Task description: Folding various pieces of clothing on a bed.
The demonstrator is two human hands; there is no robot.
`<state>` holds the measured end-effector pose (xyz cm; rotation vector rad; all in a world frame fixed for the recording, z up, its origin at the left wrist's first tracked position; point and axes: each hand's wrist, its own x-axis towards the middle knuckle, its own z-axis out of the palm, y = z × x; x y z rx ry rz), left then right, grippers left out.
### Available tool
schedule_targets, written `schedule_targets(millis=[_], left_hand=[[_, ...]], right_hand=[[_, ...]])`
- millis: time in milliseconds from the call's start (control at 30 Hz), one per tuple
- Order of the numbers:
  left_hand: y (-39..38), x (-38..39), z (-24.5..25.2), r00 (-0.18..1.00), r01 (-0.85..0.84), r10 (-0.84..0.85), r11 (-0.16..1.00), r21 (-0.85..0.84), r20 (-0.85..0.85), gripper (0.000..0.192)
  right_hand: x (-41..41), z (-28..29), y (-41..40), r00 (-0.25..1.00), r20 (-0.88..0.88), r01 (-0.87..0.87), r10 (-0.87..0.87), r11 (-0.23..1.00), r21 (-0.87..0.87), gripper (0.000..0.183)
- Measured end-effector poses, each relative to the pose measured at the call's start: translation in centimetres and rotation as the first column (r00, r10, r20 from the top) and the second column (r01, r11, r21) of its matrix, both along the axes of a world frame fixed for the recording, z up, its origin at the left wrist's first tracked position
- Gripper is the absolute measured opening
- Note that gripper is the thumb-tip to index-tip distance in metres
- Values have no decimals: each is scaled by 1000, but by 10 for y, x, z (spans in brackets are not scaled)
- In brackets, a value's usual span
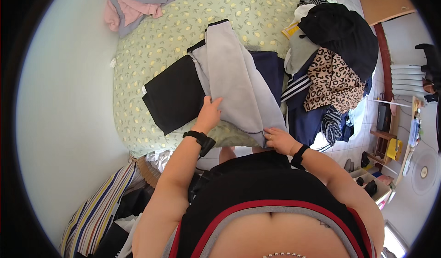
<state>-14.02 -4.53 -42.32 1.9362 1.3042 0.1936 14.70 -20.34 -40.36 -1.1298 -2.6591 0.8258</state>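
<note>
A light grey garment (237,75) with dark edging lies lengthwise on the bed, its narrow end pointing away from me. My left hand (209,115) is at its left edge, with thumb and fingertips pinching the cloth. Down at the near right corner, by the bed's front edge, the fingers of my right hand (280,140) rest on the same garment; whether they grip it is hard to tell. A folded black garment (175,96) lies just left of it, partly touching it. Navy cloth (267,68) shows from beneath its right side.
Clothes are heaped at the bed's right side, among them a black garment (341,33) and a leopard-print one (330,82). A pink and grey garment (137,2) lies on the lemon-print bedsheet (186,13) at the far left. Striped cloth (103,206) hangs low at left, beside the wall.
</note>
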Motion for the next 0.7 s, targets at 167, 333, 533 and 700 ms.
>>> schedule_targets(millis=[167,333,533,700], left_hand=[[-4,-3,1,991,91,-73,981,172,-110,49],[0,-20,18,989,149,-130,889,432,-73,49],[34,-12,-32,666,-511,636,770,-382,390,49],[36,-3,-45,466,-615,799,601,-510,380,53]], right_hand=[[-8,71,58,999,40,38,-27,944,-328,15],[-41,168,197,999,-39,39,-37,997,66,5],[-10,104,317,542,-512,753,-666,655,-54,39],[-10,-29,230,513,185,734,-838,317,-600,64]])
